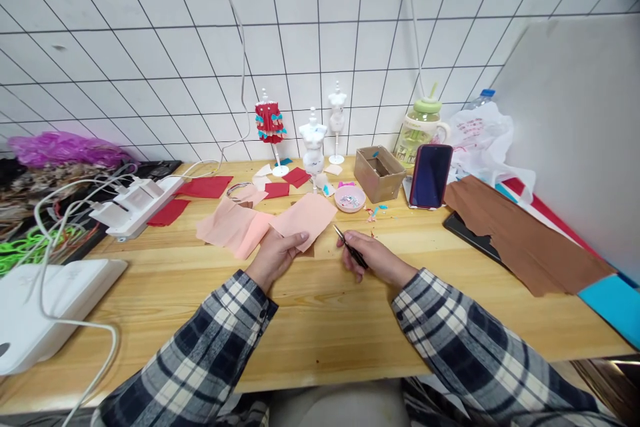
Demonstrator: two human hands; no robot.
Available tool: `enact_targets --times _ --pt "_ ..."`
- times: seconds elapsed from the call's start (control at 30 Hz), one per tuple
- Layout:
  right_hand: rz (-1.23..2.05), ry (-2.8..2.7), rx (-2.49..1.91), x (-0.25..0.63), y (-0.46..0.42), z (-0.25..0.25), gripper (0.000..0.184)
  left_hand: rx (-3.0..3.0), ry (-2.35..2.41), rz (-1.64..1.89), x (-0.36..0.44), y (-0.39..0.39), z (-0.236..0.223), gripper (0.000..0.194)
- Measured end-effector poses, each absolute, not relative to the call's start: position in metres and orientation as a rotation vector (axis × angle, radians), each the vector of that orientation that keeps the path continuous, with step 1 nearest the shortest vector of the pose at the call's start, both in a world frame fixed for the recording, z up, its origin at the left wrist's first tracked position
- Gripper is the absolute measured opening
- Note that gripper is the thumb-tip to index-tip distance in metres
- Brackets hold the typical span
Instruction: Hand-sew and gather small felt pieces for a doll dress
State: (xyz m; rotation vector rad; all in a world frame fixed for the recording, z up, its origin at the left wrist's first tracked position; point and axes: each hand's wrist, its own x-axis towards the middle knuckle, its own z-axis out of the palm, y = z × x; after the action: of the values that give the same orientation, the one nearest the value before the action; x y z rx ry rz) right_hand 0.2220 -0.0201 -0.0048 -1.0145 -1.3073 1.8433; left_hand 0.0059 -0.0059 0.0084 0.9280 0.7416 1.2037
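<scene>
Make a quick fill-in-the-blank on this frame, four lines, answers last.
1. The left hand holds a pale pink sheet, while the ____ holds a slim dark tool.
2. The number of mannequins in view is ____.
3. The red outfit is on the mannequin farthest ____.
4. The phone stands to the ____ of the cardboard box.

Answers: right hand; three; left; right.

Bright, whitish light fills this place quite evenly, and I see a pale shine on the wooden table (pixel 310 340) with only soft shadows. The straight lines of the tiled wall (pixel 300 7) lean and spread toward the sides, while the upper right corner becomes dark and blurred.
</scene>
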Motion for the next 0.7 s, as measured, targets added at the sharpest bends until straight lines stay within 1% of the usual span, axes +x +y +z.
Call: enact_targets --times 0.1,0.2,0.47,0.7 --pt "1.87 -1.438 -1.067 0.22 -0.023 -0.003 0.041 0.933 0.733 1.204 0.009 -0.007 0.008 0.073" --pt "1.871 -1.485 -1.052 0.219 -0.024 -0.005 0.041 0.963 0.717 1.189 0.009 -0.006 0.005 0.072" --pt "1.972 -1.5 -0.943 0.217 -0.026 -0.004 0.047 0.994 0.736 1.108 0.009 -0.006 -0.002 0.073" --pt "2.002 -1.493 -0.947 0.218 -0.026 -0.007 0.044 0.948 0.742 1.155 0.009 -0.006 0.0 0.08"
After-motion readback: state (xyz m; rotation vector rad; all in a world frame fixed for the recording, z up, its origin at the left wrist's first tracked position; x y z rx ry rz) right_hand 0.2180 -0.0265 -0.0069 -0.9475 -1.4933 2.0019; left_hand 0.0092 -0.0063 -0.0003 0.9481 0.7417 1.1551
